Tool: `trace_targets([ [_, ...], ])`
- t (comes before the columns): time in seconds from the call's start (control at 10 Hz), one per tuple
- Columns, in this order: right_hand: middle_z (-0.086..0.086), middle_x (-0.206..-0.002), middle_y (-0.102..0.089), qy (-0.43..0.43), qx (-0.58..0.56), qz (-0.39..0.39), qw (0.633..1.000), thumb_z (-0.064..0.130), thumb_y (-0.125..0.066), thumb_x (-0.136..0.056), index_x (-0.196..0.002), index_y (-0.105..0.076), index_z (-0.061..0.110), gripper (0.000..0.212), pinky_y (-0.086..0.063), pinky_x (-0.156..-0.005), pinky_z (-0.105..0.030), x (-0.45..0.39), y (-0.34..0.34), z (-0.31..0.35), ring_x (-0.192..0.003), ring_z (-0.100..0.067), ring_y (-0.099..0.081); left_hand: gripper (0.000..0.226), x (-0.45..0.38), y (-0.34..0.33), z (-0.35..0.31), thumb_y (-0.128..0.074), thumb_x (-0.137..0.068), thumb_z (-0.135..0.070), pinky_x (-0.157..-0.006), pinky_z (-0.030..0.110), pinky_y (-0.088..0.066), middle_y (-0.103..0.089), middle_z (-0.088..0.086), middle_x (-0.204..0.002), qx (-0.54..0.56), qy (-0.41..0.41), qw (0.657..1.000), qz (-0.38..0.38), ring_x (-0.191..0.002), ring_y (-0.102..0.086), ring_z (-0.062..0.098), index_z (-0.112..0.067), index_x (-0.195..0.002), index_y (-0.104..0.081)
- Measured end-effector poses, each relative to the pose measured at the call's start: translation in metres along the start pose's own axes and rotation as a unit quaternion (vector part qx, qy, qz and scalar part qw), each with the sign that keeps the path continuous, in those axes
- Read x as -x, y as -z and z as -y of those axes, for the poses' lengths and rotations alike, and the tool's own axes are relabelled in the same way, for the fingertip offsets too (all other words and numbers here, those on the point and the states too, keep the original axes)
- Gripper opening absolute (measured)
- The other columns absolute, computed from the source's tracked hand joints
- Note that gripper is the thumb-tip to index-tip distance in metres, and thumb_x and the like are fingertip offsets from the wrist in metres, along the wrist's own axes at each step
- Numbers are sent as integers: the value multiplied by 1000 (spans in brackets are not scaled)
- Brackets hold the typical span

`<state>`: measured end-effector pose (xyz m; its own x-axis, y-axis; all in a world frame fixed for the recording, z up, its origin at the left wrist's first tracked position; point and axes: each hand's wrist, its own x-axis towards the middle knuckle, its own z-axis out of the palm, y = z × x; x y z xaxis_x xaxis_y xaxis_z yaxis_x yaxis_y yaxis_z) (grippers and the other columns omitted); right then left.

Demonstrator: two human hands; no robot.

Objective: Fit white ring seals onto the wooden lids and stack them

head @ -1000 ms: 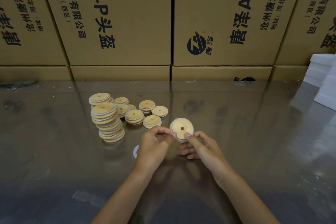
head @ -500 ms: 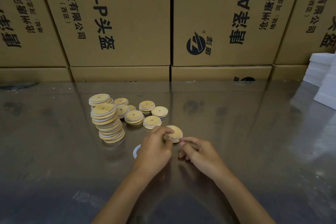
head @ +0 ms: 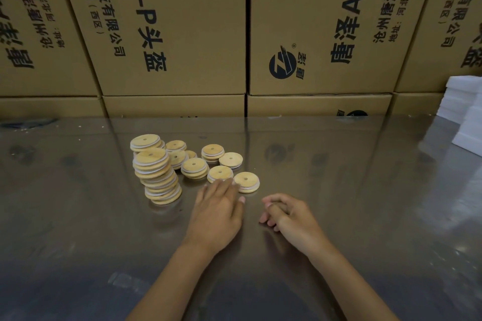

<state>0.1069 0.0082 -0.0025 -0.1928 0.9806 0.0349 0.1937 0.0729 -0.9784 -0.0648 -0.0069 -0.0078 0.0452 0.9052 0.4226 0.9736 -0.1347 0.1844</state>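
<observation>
Left hand (head: 217,212) lies flat, fingers straight, fingertips just beside a round wooden lid (head: 246,181) with a centre hole and a white ring seal showing at its rim. Right hand (head: 289,214) rests loosely curled, holding nothing, on the glossy bench (head: 365,203). A leaning stack of lids (head: 156,177) stands left; the palm hides whatever is beneath.
</observation>
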Motion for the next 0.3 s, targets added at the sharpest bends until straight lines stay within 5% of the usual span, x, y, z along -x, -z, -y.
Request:
trace_targets([
  [0.1, 2, -63, -66, -8, -9, -7, 1000, 2, -51, -99, -92, -64, 13, 19, -44, -52, -12, -1, -1, -1, -49, 3, -54, 37, 1, -4, -8, -31, -101, -40, -111, 28, -10, -33, -13, -155, 14, -66, 997, 38, -144, -22, 9, -33, -133, -49],
  [0.3, -1, -70, -69, -7, -19, -2, 1000, -7, -40, -99, -91, -63, 13, 31, -45, -51, -14, 2, 3, 2, -59, -8, -57, 40, -4, -9, 1, -30, -102, -39, -113, 35, -20, -43, -10, -146, -15, 19, 999, 34, -137, -33, 11, -26, -134, -49],
])
